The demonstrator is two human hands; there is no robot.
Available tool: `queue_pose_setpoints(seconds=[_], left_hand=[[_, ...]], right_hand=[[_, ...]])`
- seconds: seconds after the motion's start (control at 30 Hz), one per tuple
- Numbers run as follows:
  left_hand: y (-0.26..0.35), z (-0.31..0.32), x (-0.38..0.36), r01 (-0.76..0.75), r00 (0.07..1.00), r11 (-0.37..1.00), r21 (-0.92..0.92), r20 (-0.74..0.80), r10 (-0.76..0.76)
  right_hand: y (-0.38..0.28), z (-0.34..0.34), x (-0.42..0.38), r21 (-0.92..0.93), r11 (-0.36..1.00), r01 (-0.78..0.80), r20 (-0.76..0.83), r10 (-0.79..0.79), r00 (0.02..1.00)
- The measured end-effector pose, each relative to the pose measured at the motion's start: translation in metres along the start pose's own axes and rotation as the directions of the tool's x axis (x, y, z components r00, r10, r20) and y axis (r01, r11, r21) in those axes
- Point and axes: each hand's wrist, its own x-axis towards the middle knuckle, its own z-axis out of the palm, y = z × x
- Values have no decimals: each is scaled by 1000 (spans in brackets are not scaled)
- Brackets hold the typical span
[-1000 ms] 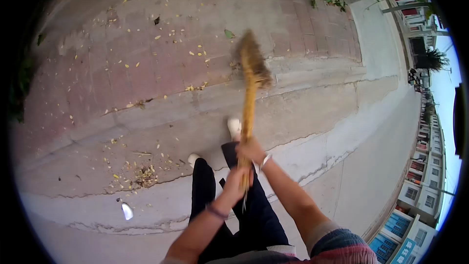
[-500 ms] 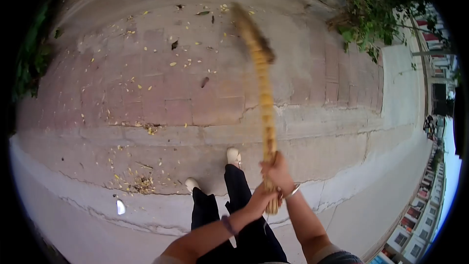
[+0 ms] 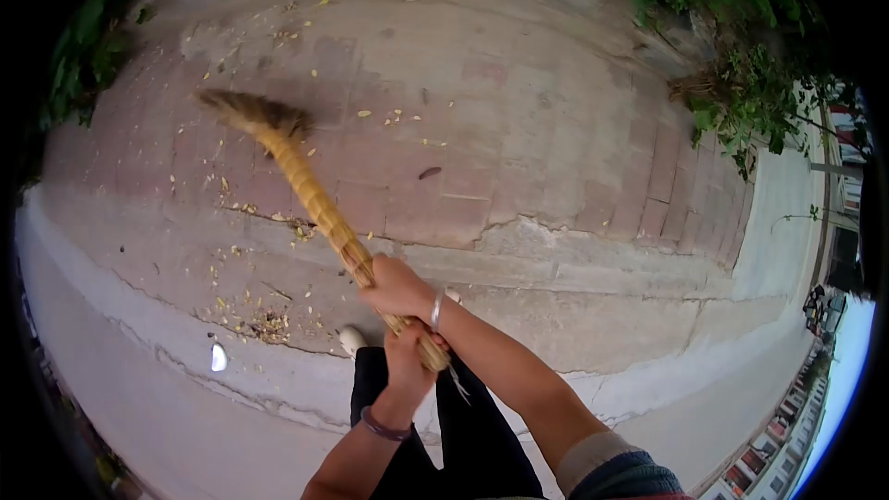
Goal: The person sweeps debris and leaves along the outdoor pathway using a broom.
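A straw broom (image 3: 310,196) slants from my body toward the upper left, its dark, frayed bristles over the reddish paving. My right hand (image 3: 401,287), with a silver bangle at the wrist, is wrapped round the handle. Below it, near the handle's butt end, my left hand (image 3: 407,359) is closed on the same broom; a dark band circles that wrist. Small yellow leaves (image 3: 364,114) lie scattered about the bristles and to their right. A heap of leaves and debris (image 3: 269,326) sits on the concrete at the lower left.
Brick paving (image 3: 407,208) meets a cracked concrete strip (image 3: 574,273) in front of my shoes (image 3: 352,341). A white object (image 3: 219,357) lies near the debris heap. Green bushes (image 3: 741,111) edge the upper right, and more foliage (image 3: 83,65) the left. Buildings (image 3: 778,435) stand far right.
The broom has swung from upright in front of me to the left, both hands moving left with it. Some leaves near the bristles have shifted. My view has turned slightly.
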Motion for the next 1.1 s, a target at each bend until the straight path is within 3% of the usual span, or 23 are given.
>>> queue_pose_setpoints(seconds=[0.07, 0.13, 0.2, 0.27, 0.33, 0.43, 0.5, 0.53, 0.57, 0.63, 0.7, 0.77, 0.8, 0.9, 0.97, 1.03, 1.1], left_hand=[[-18, -4, -24, -8, 1000, 995, -100, 21, 10], [-43, -23, -41, 58, 995, 998, 29, 76, -60], [-50, -34, -53, 194, 955, 972, 136, 200, -219], [-36, -39, -57, 301, 894, 914, 271, 254, -369], [-20, -48, -45, 351, 852, 850, 393, 243, -464], [17, -90, -26, 457, 831, 810, 367, 149, -536], [39, -148, -49, 467, 871, 854, 231, 50, -489], [49, -176, -67, 406, 908, 881, 243, -5, -418], [59, -196, -88, 350, 936, 901, 259, -63, -345], [76, -208, -120, 220, 973, 961, 168, -115, -202], [89, -216, -136, 67, 991, 993, 102, -120, -55], [87, -217, -152, -83, 992, 996, 21, -98, 85], [89, -221, -163, -43, 994, 999, 26, -96, 45], [76, -257, -181, 156, 982, 961, 229, 69, -176], [81, -256, -180, 333, 913, 883, 331, 120, -389], [100, -249, -165, 425, 847, 756, 498, 76, -527], [105, -261, -140, 426, 823, 775, 467, 154, -546]], right_hand=[[8, 11, -27, -150, 977, 152, -61, -163, 985], [19, 16, -63, -245, 946, 211, -195, -262, 945], [35, 21, -93, -23, 998, -56, -295, 47, 954], [11, 20, -112, 212, 941, -264, -424, 332, 843], [53, 29, -107, 350, 911, -220, -496, 379, 781], [71, 69, -72, 581, 790, -194, -397, 484, 780], [89, 139, -45, 317, 887, -337, -350, 439, 827], [79, 174, -40, 21, 967, -253, -400, 240, 884], [65, 208, -36, -276, 949, -153, -383, 38, 923], [26, 254, -23, 54, 997, -52, -153, 60, 986], [-25, 268, -22, 278, 934, -224, 120, 197, 973], [-29, 288, -33, 214, 965, -151, 115, 129, 985], [-31, 298, -38, 180, 977, -112, 114, 93, 989], [-56, 294, -82, 257, 936, -242, -105, 276, 955], [-22, 298, -103, 380, 904, -197, -366, 342, 865], [12, 287, -107, 523, 819, -237, -312, 442, 841], [2, 284, -94, 694, 683, -229, -287, 553, 782]])
